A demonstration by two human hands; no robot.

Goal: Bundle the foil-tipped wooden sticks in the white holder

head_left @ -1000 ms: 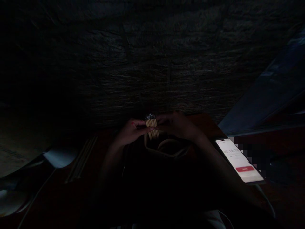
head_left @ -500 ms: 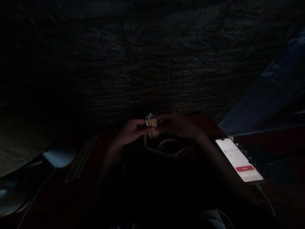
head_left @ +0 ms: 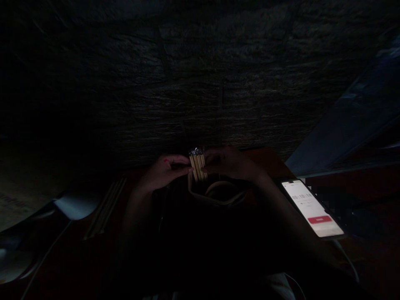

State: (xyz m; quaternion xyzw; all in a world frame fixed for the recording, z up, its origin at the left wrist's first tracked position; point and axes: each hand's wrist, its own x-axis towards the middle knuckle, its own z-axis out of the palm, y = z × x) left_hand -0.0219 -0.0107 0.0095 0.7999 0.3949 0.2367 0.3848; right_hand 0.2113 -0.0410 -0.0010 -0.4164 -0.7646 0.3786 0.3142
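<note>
A bundle of thin pale wooden sticks, with shiny clear wrap over its top end, stands upright between my two hands. My left hand pinches its left edge, thumb in front and fingers behind; a small red mark shows on this hand. On the right edge, my right hand grips the sticks, its fingers largely in shadow. The lower ends reach into or behind an open container with a pale rim. Inside that container is a round-rimmed thing, too dark to name.
At right lies a lit phone with a timer on its screen and a cable attached. Several long thin sticks lie on the dark reddish table at left, beside a pale object and a white cord. A rough brick-patterned wall rises behind.
My left hand has shifted slightly left, its thumb sliding from the front of the sticks to their left edge. More of the bundle shows. My right hand has barely moved.
</note>
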